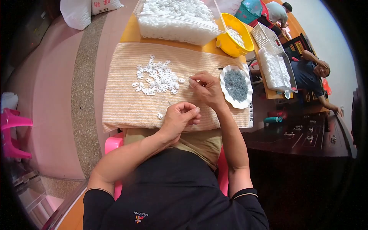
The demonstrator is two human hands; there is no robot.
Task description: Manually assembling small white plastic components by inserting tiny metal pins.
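A loose pile of small white plastic pieces with dark holes (pixel 163 78) lies on a striped beige towel (pixel 126 109). To the right of the pile, my right hand (pixel 207 89) is closed in a pinch; a pale spot shows at its fingertips, too small to name. Nearer to me, my left hand (pixel 179 119) has thumb and forefinger pressed together, and whatever they hold cannot be made out. One separate white piece (pixel 159 115) rests just left of that hand. Beyond my right wrist stands a white scalloped dish (pixel 242 104) of tiny grey-blue parts (pixel 235 84).
A clear bin (pixel 180 32) full of white pieces stands at the table's far side, beside a yellow basin (pixel 229 43). Rightward are another filled container (pixel 276 73) and two people, one in a dark shirt (pixel 306 74). A pink stool (pixel 15 132) stands left.
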